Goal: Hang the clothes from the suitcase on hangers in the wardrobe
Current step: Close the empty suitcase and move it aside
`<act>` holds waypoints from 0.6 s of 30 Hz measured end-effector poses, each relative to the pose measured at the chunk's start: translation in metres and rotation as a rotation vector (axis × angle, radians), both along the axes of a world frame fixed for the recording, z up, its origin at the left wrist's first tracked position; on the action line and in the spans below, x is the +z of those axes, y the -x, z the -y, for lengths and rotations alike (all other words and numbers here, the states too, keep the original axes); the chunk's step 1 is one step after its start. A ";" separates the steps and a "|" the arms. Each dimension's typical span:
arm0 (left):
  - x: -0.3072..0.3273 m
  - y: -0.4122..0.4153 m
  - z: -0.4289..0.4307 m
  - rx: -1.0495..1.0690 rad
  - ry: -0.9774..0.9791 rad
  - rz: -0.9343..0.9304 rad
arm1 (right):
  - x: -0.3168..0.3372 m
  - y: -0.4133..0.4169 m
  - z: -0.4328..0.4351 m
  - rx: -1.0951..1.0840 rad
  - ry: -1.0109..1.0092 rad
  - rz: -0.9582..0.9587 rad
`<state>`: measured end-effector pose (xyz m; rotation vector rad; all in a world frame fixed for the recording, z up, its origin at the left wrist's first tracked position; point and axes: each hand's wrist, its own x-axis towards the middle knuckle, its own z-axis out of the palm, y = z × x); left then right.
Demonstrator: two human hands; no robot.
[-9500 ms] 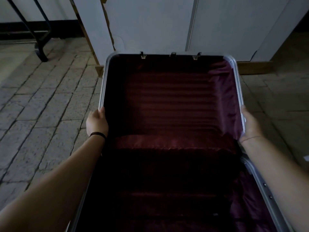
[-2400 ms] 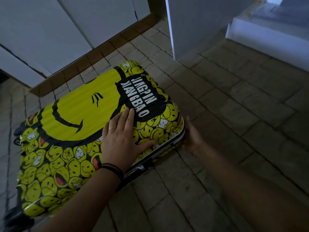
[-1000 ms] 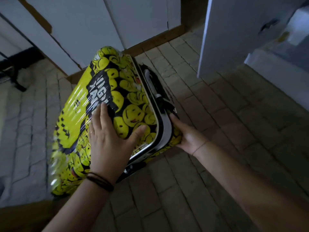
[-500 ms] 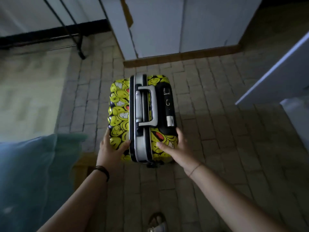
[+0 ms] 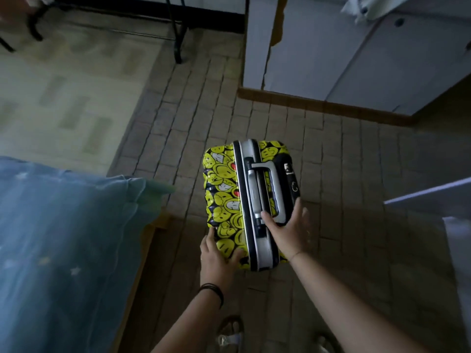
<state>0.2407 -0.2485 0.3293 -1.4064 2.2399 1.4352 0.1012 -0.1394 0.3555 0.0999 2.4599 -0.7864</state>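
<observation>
2 flat palms steady the upright suitcase (image 5: 224, 200): left hand (image 5: 216, 256) beside, right hand (image 5: 288, 235) spread on top.

Suitcase (image 5: 229, 200) stands on edge on the floor (image 5: 356, 174), mid-frame, handle (image 5: 274, 187) uppermost. Left hand (image 5: 219, 256) laid on its near left corner. Right hand (image 5: 288, 233) laid on its near right side, thumb touching the handle's near end. Wardrobe (image 5: 318, 54) behind the suitcase, apart from it. Bed (image 5: 63, 238) to the left, corner near the suitcase. Door panel (image 5: 433, 197) at the right edge. Rack leg (image 5: 178, 34) behind, to the left. Sandalled foot (image 5: 229, 332) nearest, on the floor.
</observation>
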 end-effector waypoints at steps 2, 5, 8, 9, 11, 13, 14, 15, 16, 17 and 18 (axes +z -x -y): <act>0.002 -0.001 0.000 0.025 0.037 0.033 | -0.006 -0.004 0.016 0.037 0.006 -0.016; 0.009 0.005 0.022 0.038 0.128 0.120 | -0.020 -0.004 0.017 0.120 -0.036 -0.071; 0.007 0.014 0.060 0.008 0.355 0.196 | -0.024 0.001 0.013 0.230 -0.067 -0.134; 0.008 0.019 0.072 -0.013 0.412 0.198 | -0.024 0.004 0.013 0.257 -0.061 -0.155; 0.012 0.033 0.090 -0.112 0.508 0.205 | -0.025 0.010 0.017 0.319 -0.052 -0.183; 0.015 0.051 0.095 -0.239 0.570 0.243 | -0.027 0.021 0.020 0.401 -0.050 -0.178; 0.015 0.059 0.095 -0.270 0.570 0.268 | -0.027 0.026 0.021 0.459 -0.053 -0.178; 0.015 0.065 0.092 -0.283 0.562 0.291 | -0.027 0.033 0.022 0.524 -0.058 -0.181; 0.014 0.070 0.089 -0.289 0.555 0.312 | -0.026 0.040 0.023 0.586 -0.061 -0.186; 0.013 0.073 0.085 -0.287 0.547 0.329 | -0.026 0.047 0.024 0.644 -0.060 -0.188; 0.011 0.074 0.082 -0.271 0.539 0.342 | -0.025 0.054 0.025 0.699 -0.053 -0.186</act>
